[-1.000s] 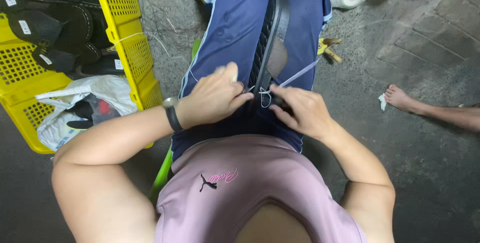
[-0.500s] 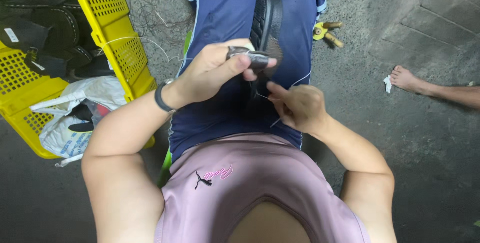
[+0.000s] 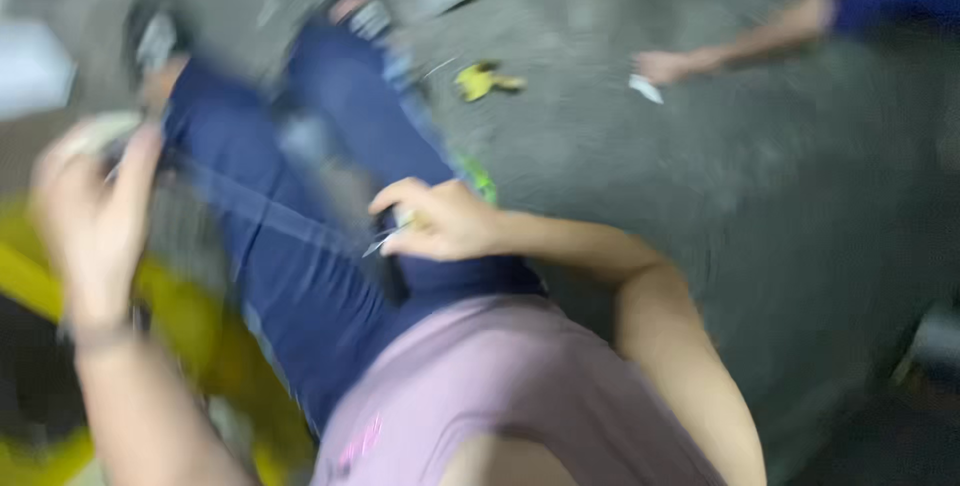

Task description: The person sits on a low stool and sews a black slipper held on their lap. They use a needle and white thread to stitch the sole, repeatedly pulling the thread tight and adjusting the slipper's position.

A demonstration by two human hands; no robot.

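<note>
The head view is blurred: the right hand point(image 3: 440, 221) pinches a thin pale tool point(image 3: 385, 239) over the lap. The left hand point(image 3: 90, 206) is raised beside the yellow crate point(image 3: 200, 336); its grip I cannot tell. Better to move slowly and keep the tip away from the leg.

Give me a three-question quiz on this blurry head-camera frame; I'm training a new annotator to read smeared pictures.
1. True or false: the right hand rests over the lap on the blue trousers.
2. Where is the left hand? A) flat on the floor B) raised at the left edge of the view C) behind the back
3. Fill in: the small object lying on the grey floor beyond the knees is coloured ____.

Key: 1 true; 2 B; 3 yellow. What either hand holds is too blurred to name; only a thin pale sliver shows at the right hand.
</note>
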